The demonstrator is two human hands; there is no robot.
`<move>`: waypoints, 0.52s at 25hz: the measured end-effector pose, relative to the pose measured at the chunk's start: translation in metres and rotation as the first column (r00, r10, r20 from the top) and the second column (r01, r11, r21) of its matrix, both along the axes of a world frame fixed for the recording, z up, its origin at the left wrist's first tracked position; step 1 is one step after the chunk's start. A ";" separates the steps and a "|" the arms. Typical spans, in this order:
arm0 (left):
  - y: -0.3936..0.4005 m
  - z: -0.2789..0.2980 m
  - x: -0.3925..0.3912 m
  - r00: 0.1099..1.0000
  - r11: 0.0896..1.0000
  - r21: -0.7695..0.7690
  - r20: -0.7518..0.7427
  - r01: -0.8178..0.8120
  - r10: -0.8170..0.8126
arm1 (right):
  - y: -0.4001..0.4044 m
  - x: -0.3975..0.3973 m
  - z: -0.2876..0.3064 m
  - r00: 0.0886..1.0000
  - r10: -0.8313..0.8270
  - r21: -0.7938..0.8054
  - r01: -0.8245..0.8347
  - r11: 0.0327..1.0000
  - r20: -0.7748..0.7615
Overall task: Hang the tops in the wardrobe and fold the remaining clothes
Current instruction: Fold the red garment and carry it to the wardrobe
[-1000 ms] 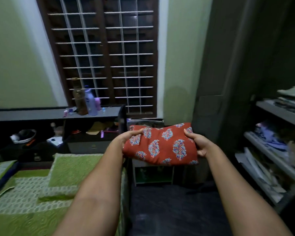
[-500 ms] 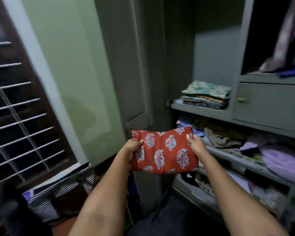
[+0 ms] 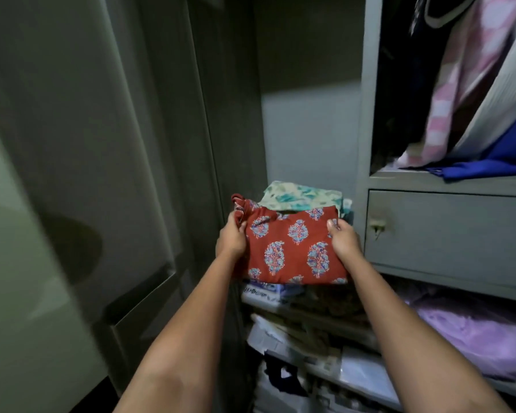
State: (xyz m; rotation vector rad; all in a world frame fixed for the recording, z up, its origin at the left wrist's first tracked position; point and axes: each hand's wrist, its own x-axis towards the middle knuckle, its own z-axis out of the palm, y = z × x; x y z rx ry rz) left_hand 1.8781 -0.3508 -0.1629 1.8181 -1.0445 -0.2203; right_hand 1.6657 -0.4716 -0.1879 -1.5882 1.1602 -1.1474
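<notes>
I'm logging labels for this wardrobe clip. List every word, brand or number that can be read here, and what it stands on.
No text can be read.
White item with dark print on the shelf below the folded red garment: marks like lettering, too blurred to read.
Red garment, held by the left hand and the right hand: floral motifs only, no words.

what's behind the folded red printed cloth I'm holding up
A pale floral folded cloth tops a stack just behind the red cloth, held by left hand and right hand. The stack's lower layers are hidden.
</notes>
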 end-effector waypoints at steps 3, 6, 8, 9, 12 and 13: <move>-0.054 0.013 0.016 0.974 0.998 0.042 0.225 -0.044 0.033 | -0.045 0.019 0.016 0.994 -0.109 -0.013 0.109 0.994 -0.007; -0.109 0.020 0.041 0.962 1.000 0.020 0.272 -0.004 -0.002 | -0.087 0.039 0.020 0.976 -0.207 -0.035 0.205 0.978 -0.067; -0.152 0.026 0.063 0.976 0.999 -0.022 0.218 0.032 -0.027 | -0.118 0.055 0.030 0.965 -0.252 -0.067 0.248 0.966 -0.066; -0.174 0.029 0.074 0.981 0.997 -0.047 0.188 0.054 -0.044 | -0.132 0.062 0.038 0.962 -0.267 -0.084 0.263 0.961 -0.054; -0.233 0.045 0.098 0.981 0.982 -0.111 0.135 0.152 -0.137 | -0.176 0.078 0.061 0.946 -0.319 -0.135 0.309 0.941 -0.062; -0.253 0.055 0.104 0.977 0.973 -0.136 0.128 0.188 -0.171 | -0.192 0.083 0.070 0.939 -0.339 -0.135 0.328 0.935 -0.064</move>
